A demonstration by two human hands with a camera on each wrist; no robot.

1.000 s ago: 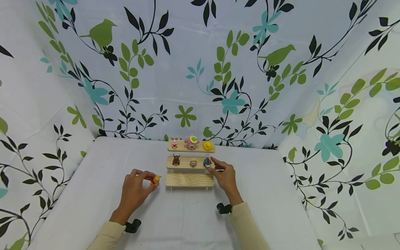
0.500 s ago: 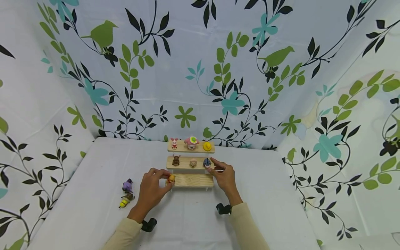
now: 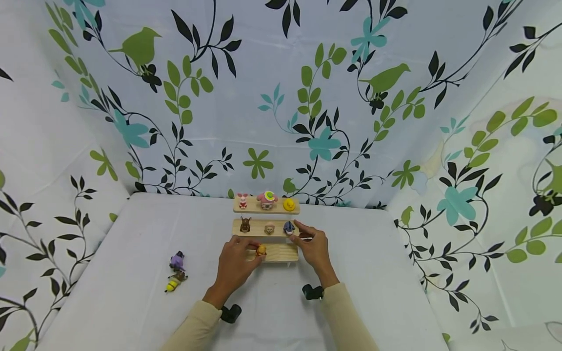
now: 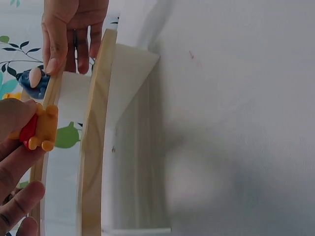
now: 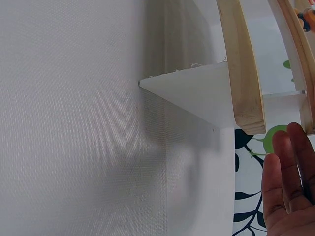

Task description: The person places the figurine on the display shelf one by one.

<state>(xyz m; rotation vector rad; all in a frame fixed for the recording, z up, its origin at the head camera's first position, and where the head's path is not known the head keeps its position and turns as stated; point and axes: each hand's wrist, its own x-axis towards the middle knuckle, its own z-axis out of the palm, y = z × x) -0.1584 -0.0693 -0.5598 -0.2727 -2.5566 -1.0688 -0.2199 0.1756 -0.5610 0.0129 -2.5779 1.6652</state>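
Observation:
My left hand (image 3: 238, 262) pinches a small orange-yellow bear figurine (image 3: 261, 250) in a red shirt between thumb and fingers, over the lowest board (image 3: 284, 253) of a three-tier wooden display shelf. In the left wrist view the bear figurine (image 4: 46, 129) shows its feet, close to the shelf boards. My right hand (image 3: 313, 247) holds the right end of the middle board (image 3: 280, 229) between thumb and index finger, right beside a blue figurine (image 3: 288, 227). Its other fingers (image 5: 290, 172) extend past the shelf end in the right wrist view.
A brown figurine (image 3: 245, 224) and a small beige-faced one (image 3: 269, 227) share the middle board. On the top board stand a pink-and-white figurine (image 3: 242, 201), a larger pink one (image 3: 267, 200) and a yellow one (image 3: 289, 204). Purple (image 3: 177, 261) and yellow-striped (image 3: 174, 281) figurines lie on the table at left.
My left hand has carried the bear figurine rightward from beside the shelf to over its lowest board, uncovering the figurines on the table. My right hand has stayed at the middle board's end.

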